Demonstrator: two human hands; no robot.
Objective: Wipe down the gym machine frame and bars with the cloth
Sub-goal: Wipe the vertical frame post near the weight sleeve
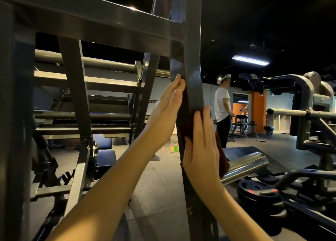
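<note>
Wiping in hand on the upright post (193,88) of the machine frame. Right hand (201,146), fingers straight, presses the dark red cloth (222,159) flat on the post's near face, and its loose end hangs to the right. Left hand (163,113), flat and released, braces the post's left side and holds nothing. Recommended: even pressure, full-length strokes, all faces covered. Far floor: small spray bottles (174,147), orange and green; fill levels cannot be told.
</note>
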